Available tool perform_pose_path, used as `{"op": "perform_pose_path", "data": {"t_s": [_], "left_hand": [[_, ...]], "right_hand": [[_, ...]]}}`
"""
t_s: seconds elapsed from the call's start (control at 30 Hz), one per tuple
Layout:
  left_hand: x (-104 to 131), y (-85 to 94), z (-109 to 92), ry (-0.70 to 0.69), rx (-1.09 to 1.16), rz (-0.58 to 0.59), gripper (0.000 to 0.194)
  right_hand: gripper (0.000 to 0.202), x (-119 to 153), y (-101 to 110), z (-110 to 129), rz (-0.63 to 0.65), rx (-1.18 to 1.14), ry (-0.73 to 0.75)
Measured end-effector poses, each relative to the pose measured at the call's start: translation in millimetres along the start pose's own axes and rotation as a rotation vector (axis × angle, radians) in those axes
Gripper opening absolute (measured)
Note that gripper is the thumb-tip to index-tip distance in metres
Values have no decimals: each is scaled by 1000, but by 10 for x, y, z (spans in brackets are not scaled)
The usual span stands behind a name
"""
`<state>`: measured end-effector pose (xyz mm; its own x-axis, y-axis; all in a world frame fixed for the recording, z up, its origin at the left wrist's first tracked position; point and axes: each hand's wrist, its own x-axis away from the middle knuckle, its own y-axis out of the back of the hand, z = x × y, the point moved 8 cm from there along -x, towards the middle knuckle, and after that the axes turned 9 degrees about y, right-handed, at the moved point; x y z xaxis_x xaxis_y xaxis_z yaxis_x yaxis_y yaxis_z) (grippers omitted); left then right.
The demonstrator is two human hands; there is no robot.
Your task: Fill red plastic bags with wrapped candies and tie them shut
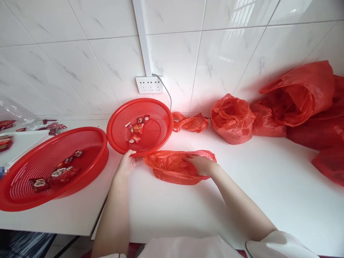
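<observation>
My left hand [127, 163] grips the near rim of a round red plastic colander [161, 138], thumb on top and the other fingers underneath. The colander is tilted toward me, and several small wrapped candies [138, 128] lie inside it. Just right of it sits an open red plastic bag [174, 177], its mouth spread wide under the colander's edge. My right hand [199, 164] reaches into this bag from the right. Its fingers look stretched out toward the left; the fingertips are partly hidden by the bag's folds.
At left stands a larger red colander [88, 179] with several wrapped candies. Along the wall lie a crumpled red bag [195, 123], a rounded red bag [232, 120] and more red bags [303, 93]. A power strip [149, 85] is on the tiled wall, and a gap divides the white tabletops.
</observation>
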<state>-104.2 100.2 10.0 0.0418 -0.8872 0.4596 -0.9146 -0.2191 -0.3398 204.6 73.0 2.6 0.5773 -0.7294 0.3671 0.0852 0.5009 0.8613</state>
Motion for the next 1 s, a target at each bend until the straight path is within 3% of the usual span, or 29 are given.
{"op": "perform_pose_path", "data": {"t_s": [0.17, 0.33, 0.47, 0.57, 0.67, 0.73, 0.8, 0.87, 0.93, 1.0], "left_hand": [[-82, -64, 73, -116, 58, -8, 21], [35, -152, -101, -260, 38, -58, 35], [148, -225, -148, -302, 68, -69, 50], [162, -308, -64, -254, 76, -12, 47], [146, -348, 25, -220, 47, 32, 42], [132, -356, 74, -209, 26, 46, 39], [129, -371, 113, -214, 31, 57, 40], [131, -421, 164, -215, 42, 89, 39], [130, -502, 231, -206, 41, 142, 35], [114, -559, 297, -199, 43, 172, 28]], "right_hand": [[83, -37, 56, -48, -56, -24, 13], [82, -59, 223, -94, -88, 36, -39], [84, 27, 418, 29, -65, -43, -45], [58, 131, 693, 259, -234, -134, 12], [38, 215, 962, 611, -508, -194, 213], [36, 217, 1022, 810, -630, -176, 345], [42, 150, 980, 936, -690, -95, 434], [66, 24, 863, 985, -689, 8, 493], [93, -127, 722, 949, -648, 78, 503], [98, -255, 613, 857, -603, 98, 466]]}}
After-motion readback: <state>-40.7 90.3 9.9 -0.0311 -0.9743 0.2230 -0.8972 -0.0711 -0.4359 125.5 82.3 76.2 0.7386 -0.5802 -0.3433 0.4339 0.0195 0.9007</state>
